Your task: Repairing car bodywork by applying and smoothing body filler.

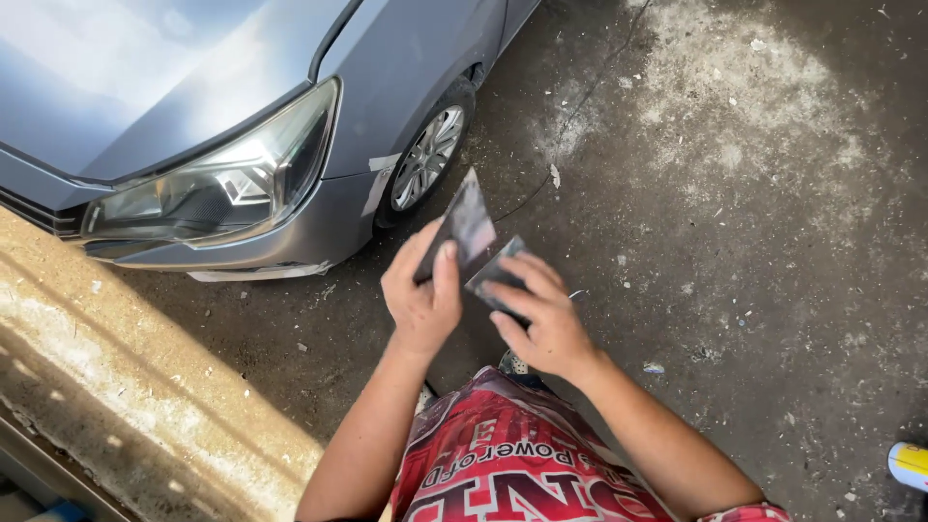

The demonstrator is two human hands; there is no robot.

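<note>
Gripping two dark sheets, one per closed grip: left hand [421, 302], right hand [547, 324].

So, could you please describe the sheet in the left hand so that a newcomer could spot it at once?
Start at the grey car and its front wheel. Just below and right of the wheel, the left hand pinches a dark grey sheet that sticks up towards the wheel. It is the larger, higher piece; the right hand holds a smaller one.

Two dark sandpaper sheets [467, 228], overlapping, tilted
</note>
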